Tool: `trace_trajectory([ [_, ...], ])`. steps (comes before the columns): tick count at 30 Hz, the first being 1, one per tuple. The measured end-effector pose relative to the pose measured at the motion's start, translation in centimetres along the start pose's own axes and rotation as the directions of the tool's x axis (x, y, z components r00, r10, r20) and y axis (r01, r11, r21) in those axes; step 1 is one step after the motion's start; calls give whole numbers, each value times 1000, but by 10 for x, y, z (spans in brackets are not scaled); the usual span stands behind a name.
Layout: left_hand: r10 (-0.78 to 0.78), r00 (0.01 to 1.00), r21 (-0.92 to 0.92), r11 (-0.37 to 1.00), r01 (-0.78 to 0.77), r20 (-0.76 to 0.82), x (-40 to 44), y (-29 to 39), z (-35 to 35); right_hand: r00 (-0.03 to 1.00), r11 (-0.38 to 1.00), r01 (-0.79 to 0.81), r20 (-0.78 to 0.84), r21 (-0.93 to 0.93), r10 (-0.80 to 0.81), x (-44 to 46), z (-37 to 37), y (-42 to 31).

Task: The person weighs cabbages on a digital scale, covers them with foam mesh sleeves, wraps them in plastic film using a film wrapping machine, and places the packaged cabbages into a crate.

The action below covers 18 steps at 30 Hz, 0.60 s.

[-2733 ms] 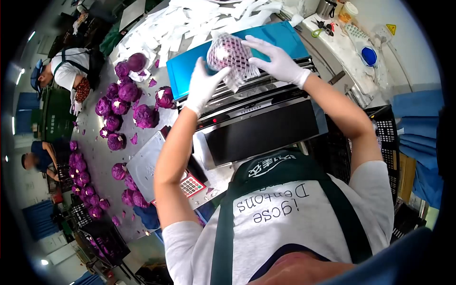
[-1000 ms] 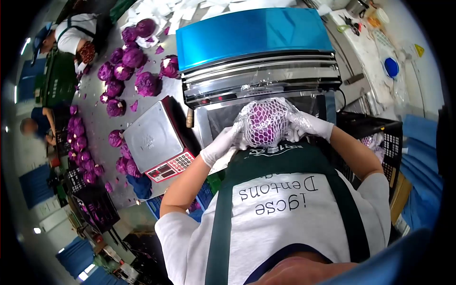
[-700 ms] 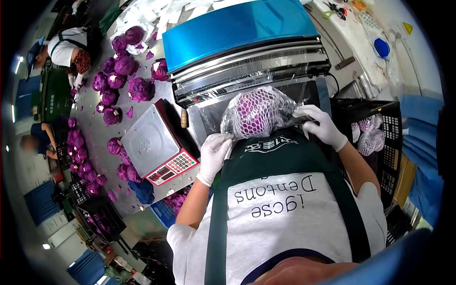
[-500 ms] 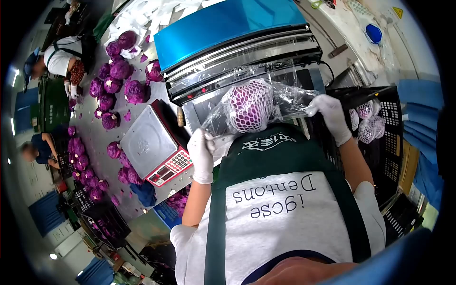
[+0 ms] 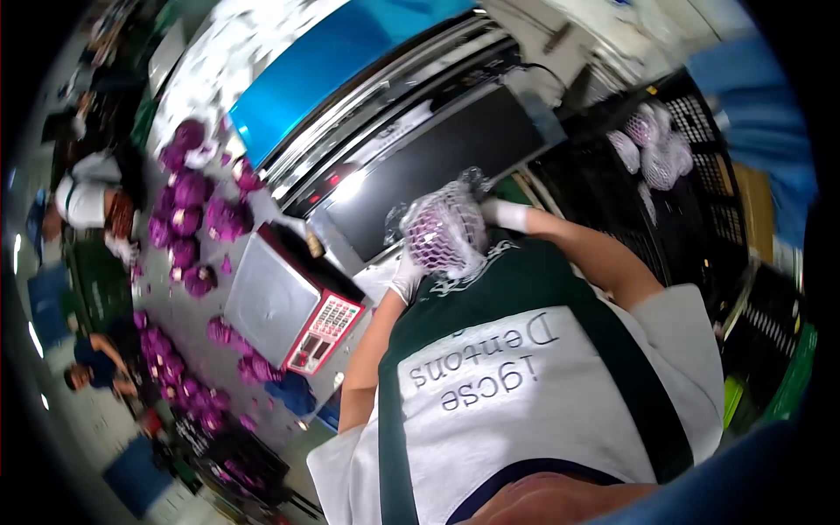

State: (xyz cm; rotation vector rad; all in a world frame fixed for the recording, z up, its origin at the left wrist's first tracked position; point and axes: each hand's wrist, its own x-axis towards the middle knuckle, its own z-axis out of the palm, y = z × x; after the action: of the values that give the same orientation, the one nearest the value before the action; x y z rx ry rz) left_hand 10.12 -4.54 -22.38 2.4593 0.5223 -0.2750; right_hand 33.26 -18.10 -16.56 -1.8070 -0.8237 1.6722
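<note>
A red cabbage (image 5: pixel 442 232) in a white foam net and clear plastic film is held close to my apron, in front of the film wrapping machine's dark plate (image 5: pixel 437 171). My left hand (image 5: pixel 408 276), in a white glove, grips its lower left side. On the right, my gloved right hand (image 5: pixel 505 214) presses against it, with the fingers mostly hidden behind the cabbage. Loose film bunches up at the left and upper right of the cabbage.
A blue machine cover (image 5: pixel 328 74) is ahead. Left are a weighing scale (image 5: pixel 273 302) and several bare red cabbages (image 5: pixel 188 197). At right, a black crate (image 5: pixel 713 219) holds netted cabbages (image 5: pixel 662 157). Two people (image 5: pixel 87 201) work at far left.
Both hands have come together from holding the film's ends apart. The film is now gathered round the cabbage, which has moved off the machine toward my body. The view has tilted.
</note>
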Motion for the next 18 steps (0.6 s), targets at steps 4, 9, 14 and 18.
trace_trajectory([
  [4,89,975,-259,956,-141,-203,26,65,-38,976,974,207,-93,87,-199,15,28,-12],
  [9,234,875,-334,857,-392,-424,48,144,-112,918,879,386,-207,281,-337,2,32,-18],
  [14,263,952,-930,365,53,157,64,178,-135,631,615,760,-470,213,-617,-34,9,0],
  [18,390,718,-815,223,535,577,73,208,-134,742,493,648,-628,581,-235,-143,-45,26],
])
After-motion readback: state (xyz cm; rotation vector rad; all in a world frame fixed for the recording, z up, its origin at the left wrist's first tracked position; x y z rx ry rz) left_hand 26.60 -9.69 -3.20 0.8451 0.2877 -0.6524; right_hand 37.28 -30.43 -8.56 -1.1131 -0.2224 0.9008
